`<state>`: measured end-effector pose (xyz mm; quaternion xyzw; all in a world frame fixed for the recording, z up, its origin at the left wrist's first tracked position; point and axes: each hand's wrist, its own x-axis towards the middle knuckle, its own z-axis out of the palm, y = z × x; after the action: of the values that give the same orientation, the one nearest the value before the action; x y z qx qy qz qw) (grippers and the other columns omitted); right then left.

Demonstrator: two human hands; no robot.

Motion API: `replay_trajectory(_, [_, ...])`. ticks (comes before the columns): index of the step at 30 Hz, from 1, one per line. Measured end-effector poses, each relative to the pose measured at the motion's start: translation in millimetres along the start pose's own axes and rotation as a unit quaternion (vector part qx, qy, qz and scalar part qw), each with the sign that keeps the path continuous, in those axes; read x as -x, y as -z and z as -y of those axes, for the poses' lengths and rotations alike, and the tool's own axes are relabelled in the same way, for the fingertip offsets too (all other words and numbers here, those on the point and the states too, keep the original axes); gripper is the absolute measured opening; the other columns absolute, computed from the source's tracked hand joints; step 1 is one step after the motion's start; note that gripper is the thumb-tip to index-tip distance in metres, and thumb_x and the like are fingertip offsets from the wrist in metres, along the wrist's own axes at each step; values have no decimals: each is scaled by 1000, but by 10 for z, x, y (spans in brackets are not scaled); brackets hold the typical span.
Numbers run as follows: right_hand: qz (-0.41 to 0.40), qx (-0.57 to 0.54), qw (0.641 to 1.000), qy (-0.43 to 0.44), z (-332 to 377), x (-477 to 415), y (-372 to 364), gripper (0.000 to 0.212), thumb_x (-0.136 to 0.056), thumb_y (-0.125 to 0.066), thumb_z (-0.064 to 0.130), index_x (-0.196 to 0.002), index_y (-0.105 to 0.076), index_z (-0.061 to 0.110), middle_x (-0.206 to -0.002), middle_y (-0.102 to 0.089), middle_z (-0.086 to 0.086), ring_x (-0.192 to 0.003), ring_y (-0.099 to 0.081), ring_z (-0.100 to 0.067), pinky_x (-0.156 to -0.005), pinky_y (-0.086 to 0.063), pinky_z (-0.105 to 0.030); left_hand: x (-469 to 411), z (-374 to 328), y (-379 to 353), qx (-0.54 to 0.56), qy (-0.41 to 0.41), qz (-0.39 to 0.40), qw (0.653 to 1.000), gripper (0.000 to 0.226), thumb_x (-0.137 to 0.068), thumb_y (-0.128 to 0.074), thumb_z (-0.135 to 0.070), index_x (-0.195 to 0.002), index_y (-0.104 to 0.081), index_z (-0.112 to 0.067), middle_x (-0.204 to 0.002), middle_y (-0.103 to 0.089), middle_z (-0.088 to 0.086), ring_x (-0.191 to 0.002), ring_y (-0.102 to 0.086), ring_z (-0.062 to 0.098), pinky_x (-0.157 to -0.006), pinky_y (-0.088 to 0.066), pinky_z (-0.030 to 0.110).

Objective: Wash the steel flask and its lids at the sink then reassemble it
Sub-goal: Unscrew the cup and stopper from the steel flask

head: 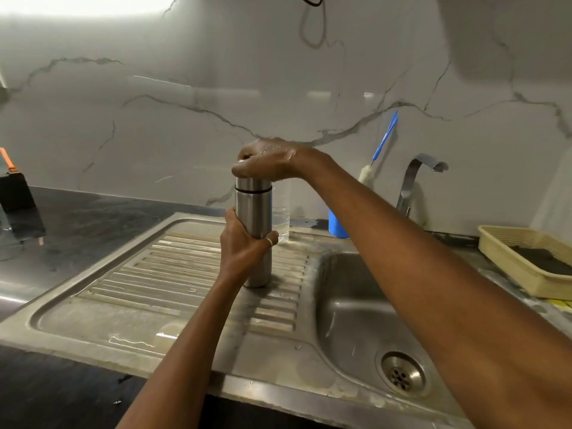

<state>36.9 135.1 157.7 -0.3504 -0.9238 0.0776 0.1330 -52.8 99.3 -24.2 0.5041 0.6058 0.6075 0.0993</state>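
Marble wall rose behind a steel draining board (173,274); on it the flask (254,218) stood upright, long axis vertical, lid (253,183) uppermost. Left hand (244,247) gripped its body; right hand (266,159) clasped the lid.

Left hand (244,252) grips flask (254,210) — right hand (269,161) clasps lid (253,183).

The steel flask (253,212) stands upright on the ribbed drainboard (173,267), a clear bottle (281,212) and blue cup (335,226) behind it.

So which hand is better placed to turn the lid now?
Right. The right hand grips the lid from above; the left hand holds the flask upright on the drainboard.
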Motion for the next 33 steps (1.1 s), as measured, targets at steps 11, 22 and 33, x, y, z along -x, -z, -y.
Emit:
replay_trajectory(11, [-122, 176, 977, -21, 168, 53, -10, 44, -89, -61, 59, -92, -51, 17, -88, -50, 0, -90, -54, -22, -72, -42, -33, 24, -18, 3, -2, 6, -9, 1000, 76, -72, -90, -24, -128, -38, -17, -114, -56, 1, -98, -59, 21, -75, -46, 27])
replay_trajectory(22, [-126, 242, 960, -57, 279, 85, 56, 58, -88, -51, 76, -96, -58, 19, -97, -53, -1, -96, -57, -24, -76, -42, -34, 55, -65, 19, 1, 4, -13, 1000, 76, -73, -89, -22, -130, -39, -12, -118, -58, 8, -102, -59, 24, -83, -52, 35])
replay_trajectory(33, [-37, 140, 989, -42, 287, 123, 195, 42, -90, -61, 52, -109, -61, 14, -111, -61, -3, -91, -58, -21, -69, -47, -31, 46, -59, 17, 6, 2, -10, 1000, 78, -74, -89, -22, -132, -38, -13, -117, -55, 4, -102, -58, 21, -85, -51, 35])
